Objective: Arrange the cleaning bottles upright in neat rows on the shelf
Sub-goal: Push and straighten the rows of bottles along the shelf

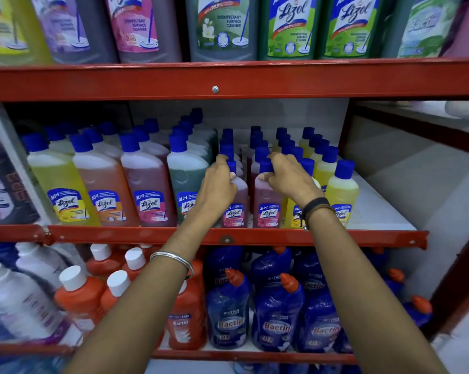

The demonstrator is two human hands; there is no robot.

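Red painted metal shelf (255, 237) is spanning the view in three tiers, its front rails smooth and glossy, with round rivets.

Top tier, 12 o'clock: large Lizol bottles (290, 25) are standing side by side (labels partly cropped).

Middle tier, 9 o'clock: tall translucent plastic bottles (103, 182) with blue caps are standing upright in rows of yellow, orange, pink and green liquid.

Bottom tier, 6 o'clock: dark blue Bactin bottles (277, 319) with angled orange spouts are sitting in shiny film.

Centre: small pink bottles (267, 201) and small yellow bottles (341, 193) are filling the right half of the middle tier, upright, blue-capped.

Left hand (219, 184) is curling its fingers around the neck of a front pink bottle (236, 203). Right hand (290, 176) is gripping the neighbouring bottle's cap, fingers bunched.

Silver bangle (174, 259) is circling the left forearm; a dark band (315, 207) is on the right wrist.
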